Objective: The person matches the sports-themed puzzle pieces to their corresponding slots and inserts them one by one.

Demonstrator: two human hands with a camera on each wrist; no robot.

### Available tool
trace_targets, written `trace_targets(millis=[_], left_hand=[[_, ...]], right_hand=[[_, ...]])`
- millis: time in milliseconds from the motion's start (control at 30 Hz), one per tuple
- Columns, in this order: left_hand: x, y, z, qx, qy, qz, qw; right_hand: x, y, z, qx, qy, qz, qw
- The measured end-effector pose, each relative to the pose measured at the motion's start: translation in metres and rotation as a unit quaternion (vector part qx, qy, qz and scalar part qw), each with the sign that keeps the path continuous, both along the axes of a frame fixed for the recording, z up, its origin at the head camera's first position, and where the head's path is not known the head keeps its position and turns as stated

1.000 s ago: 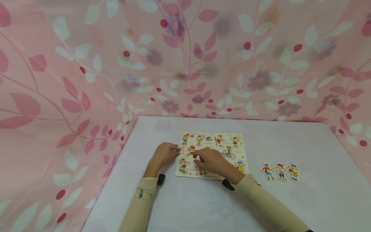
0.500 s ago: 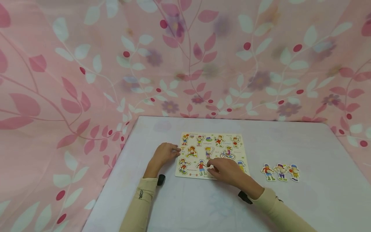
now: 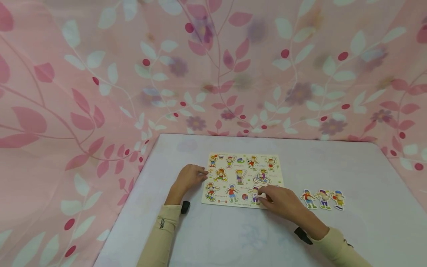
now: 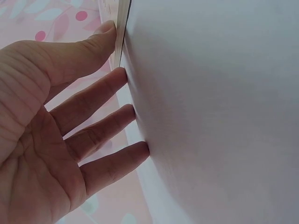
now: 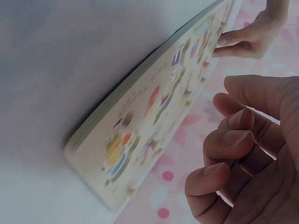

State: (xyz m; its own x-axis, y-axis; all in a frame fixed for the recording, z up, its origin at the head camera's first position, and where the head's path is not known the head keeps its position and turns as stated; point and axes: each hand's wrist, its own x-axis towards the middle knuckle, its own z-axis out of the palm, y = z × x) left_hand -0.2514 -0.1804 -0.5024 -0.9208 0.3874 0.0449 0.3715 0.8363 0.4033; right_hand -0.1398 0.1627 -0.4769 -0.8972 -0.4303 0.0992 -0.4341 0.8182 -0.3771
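A cream puzzle board (image 3: 220, 200) printed with cartoon athletes lies flat on the table. At its left edge is my left hand (image 3: 190, 176), fingers extended. In the left wrist view, the thumb of that hand (image 4: 51, 98) touches the board's edge (image 4: 122, 28), while the fingertips reach down to the tabletop. My right hand (image 3: 281, 198) hovers over the board's lower right part and covers some of its figures. Nothing shows between the loosely curled fingers of this hand (image 5: 252, 149) in the right wrist view.
Three loose figure pieces lie side by side on the table right of the board: one in red and blue (image 3: 308, 199), one in purple and white (image 3: 324, 199), one in yellow (image 3: 338, 200). A pink floral curtain (image 3: 213, 66) hangs behind the white-covered table (image 3: 373, 230).
My right hand has moved rightward across the board, from the centre to the lower right, uncovering the golf and roller-skating figures. The left hand stays at the left edge.
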Motion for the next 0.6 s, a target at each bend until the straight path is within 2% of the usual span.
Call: trace_targets(millis=[200, 600], left_hand=[[0.0, 0.001, 0.001, 0.0, 0.0, -0.004, 1.0], [0.001, -0.001, 0.003, 0.004, -0.007, 0.004, 1.0]], right_hand=[[0.004, 0.023, -0.001, 0.001, -0.001, -0.022, 1.0], [0.009, 0.071, 0.0, 0.009, -0.034, -0.105, 0.994]])
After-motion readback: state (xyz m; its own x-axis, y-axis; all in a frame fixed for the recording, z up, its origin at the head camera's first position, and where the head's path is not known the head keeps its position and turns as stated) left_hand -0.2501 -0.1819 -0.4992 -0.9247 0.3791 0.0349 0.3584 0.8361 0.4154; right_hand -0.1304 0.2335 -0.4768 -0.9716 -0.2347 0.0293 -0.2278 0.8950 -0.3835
